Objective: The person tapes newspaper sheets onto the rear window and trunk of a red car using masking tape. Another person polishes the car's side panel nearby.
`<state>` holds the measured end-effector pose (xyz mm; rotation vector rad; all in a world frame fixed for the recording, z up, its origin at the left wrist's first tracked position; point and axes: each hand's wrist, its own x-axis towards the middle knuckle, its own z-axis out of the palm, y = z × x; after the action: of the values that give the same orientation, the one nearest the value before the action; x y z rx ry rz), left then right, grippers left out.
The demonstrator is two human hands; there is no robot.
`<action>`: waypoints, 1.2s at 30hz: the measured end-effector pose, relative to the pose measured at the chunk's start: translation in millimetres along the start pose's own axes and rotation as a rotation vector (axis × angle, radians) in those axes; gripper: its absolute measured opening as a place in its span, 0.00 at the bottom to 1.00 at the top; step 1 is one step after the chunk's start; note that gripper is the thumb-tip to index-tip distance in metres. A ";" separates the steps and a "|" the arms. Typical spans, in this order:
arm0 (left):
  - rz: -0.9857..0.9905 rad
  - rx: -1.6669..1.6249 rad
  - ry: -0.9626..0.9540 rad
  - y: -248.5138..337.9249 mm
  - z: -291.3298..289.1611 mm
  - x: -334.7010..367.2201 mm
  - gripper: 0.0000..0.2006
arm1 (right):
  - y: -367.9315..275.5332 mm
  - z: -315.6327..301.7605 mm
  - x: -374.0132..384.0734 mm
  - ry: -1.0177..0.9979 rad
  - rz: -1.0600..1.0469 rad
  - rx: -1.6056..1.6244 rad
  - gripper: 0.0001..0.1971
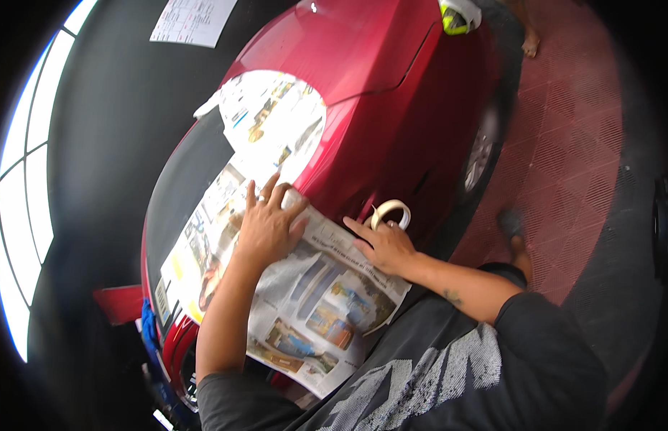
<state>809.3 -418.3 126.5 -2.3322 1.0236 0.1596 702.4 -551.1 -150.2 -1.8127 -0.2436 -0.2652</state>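
Note:
My left hand point(268, 226) lies on a sheet of newspaper point(316, 302) with its fingers spread. The sheet drapes over the red car point(391, 108) and hangs down toward my body. At the sheet's right edge my right hand point(388, 248) grips a roll of cream masking tape point(399, 206). Its index finger stretches out along the paper's edge, against the red bodywork. Farther up, more newspaper point(276, 118) covers a rounded part of the car, washed out by glare. The underside of my right palm is hidden.
A dark curved panel of the car point(183, 172) lies left of the papers. A white and yellow-green bundle point(460, 16) rests on the far bodywork. Another person's foot point(531, 43) shows on the red grid floor point(564, 144). A printed sheet point(192, 20) is at the upper left.

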 end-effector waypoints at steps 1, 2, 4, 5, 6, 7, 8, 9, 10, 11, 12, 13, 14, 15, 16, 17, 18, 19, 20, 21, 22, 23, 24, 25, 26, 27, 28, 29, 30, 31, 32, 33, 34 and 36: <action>-0.005 0.012 -0.025 -0.7 6.1 0.1 0.23 | 1.3 -10.0 -2.4 -0.063 0.098 0.005 0.28; 0.001 0.015 -0.011 -0.3 12.2 -2.6 0.25 | -0.5 -19.3 -6.5 -0.080 0.156 -0.052 0.29; 0.011 0.016 -0.080 4.2 9.3 0.2 0.25 | 12.6 -30.3 -6.7 -0.004 0.128 -0.038 0.31; 0.017 -0.009 -0.032 6.8 11.5 -4.7 0.24 | 18.2 -36.5 -9.4 -0.004 0.139 -0.028 0.31; 0.011 -0.019 -0.031 11.1 16.3 -9.5 0.24 | 26.7 -42.4 -13.9 -0.017 0.126 -0.037 0.31; 0.005 0.003 -0.061 22.2 8.0 -7.8 0.24 | 34.6 -51.6 -21.4 -0.007 0.139 -0.043 0.31; -0.003 0.026 -0.095 31.5 -1.2 -1.4 0.25 | 44.7 -64.5 -28.8 0.003 0.153 -0.045 0.30; 0.012 0.038 -0.084 36.2 3.1 -1.0 0.25 | 52.6 -81.0 -36.7 -0.040 0.256 -0.073 0.29; 0.030 0.049 -0.082 40.5 7.7 -2.5 0.25 | 60.1 -100.2 -50.6 -0.086 0.366 -0.095 0.28; 0.042 0.070 -0.075 40.9 12.4 -0.2 0.25 | 82.3 -109.0 -65.2 -0.036 0.390 -0.040 0.27; 0.042 0.048 -0.069 40.7 13.8 3.3 0.25 | 102.5 -124.7 -85.6 0.013 0.399 -0.131 0.27; 0.043 0.028 -0.062 39.3 14.6 3.4 0.25 | 123.0 -143.8 -109.8 0.068 0.420 -0.184 0.26; 0.036 0.010 -0.064 38.4 14.1 -0.2 0.24 | 144.7 -164.2 -133.1 0.054 0.548 -0.107 0.26; 0.013 -0.006 -0.070 37.1 13.5 -3.9 0.24 | 159.8 -186.5 -155.8 0.042 0.648 -0.145 0.25; 0.006 -0.005 -0.062 36.6 14.2 -8.0 0.24 | 175.5 -207.0 -183.1 0.077 0.738 -0.208 0.24; 0.000 -0.004 -0.052 36.8 15.2 -10.9 0.25 | 195.0 -222.9 -210.0 0.117 0.844 -0.317 0.24; -0.004 0.000 -0.040 37.2 15.7 -10.6 0.25 | 220.0 -237.8 -240.4 0.141 0.954 -0.421 0.24; -0.014 0.024 -0.075 38.7 12.8 -10.0 0.28 | 257.5 -249.8 -286.3 0.154 0.981 -0.584 0.25; -0.045 0.007 -0.068 39.2 14.0 -12.4 0.29 | 283.0 -264.9 -323.3 0.112 1.156 -0.652 0.23; -0.083 -0.017 -0.060 36.7 18.1 -18.2 0.30 | 296.0 -284.7 -348.0 0.066 1.325 -0.728 0.21; -0.117 -0.034 -0.049 32.4 20.1 -21.9 0.32 | 303.1 -303.6 -366.8 -0.006 1.416 -0.694 0.20; -0.162 -0.039 -0.075 27.2 18.1 -25.9 0.35 | 310.1 -320.3 -378.5 -0.080 1.502 -0.655 0.19; -0.211 -0.044 -0.055 22.3 18.9 -32.2 0.35 | 314.7 -332.6 -376.2 -0.162 1.581 -0.618 0.17; -0.253 -0.036 -0.036 19.2 15.7 -34.0 0.36 | 311.5 -337.4 -357.7 -0.243 1.582 -0.557 0.19; -0.289 -0.017 -0.013 19.6 5.4 -30.6 0.36 | 291.6 -340.6 -323.7 -0.318 1.580 -0.484 0.20; -0.342 -0.017 -0.044 20.3 -7.7 -26.4 0.38 | 269.6 -345.5 -295.0 -0.396 1.581 -0.427 0.22; -0.373 -0.019 -0.020 19.2 -7.4 -24.1 0.39 | 280.2 -340.8 -288.0 -0.333 1.492 -0.556 0.19; -0.407 -0.015 -0.001 17.3 -4.0 -24.0 0.39 | 298.6 -327.7 -275.4 -0.279 1.393 -0.676 0.17; -0.443 -0.010 0.015 16.4 2.0 -25.1 0.40 | 318.8 -319.3 -255.7 -0.256 1.301 -0.671 0.19; -0.458 0.003 0.012 18.8 10.6 -25.7 0.45 | 334.5 -315.3 -233.1 -0.232 1.206 -0.659 0.20; -0.458 -0.015 -0.014 24.6 11.2 -23.2 0.46 | 336.2 -309.5 -203.4 -0.231 1.185 -0.586 0.22; -0.462 -0.034 -0.042 33.7 10.7 -22.2 0.48 | 317.8 -302.4 -157.6 -0.234 1.160 -0.514 0.23; -0.463 -0.053 -0.067 42.0 7.3 -18.9 0.49 | 297.5 -297.1 -122.1 -0.217 1.145 -0.472 0.24; -0.512 -0.092 -0.127 52.0 0.8 -13.7 0.52 | 309.7 -283.9 -92.0 -0.211 1.034 -0.422 0.25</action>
<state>763.1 -437.0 106.3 -2.5468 0.3429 0.1515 693.7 -906.2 -392.8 -2.1357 0.6520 0.6484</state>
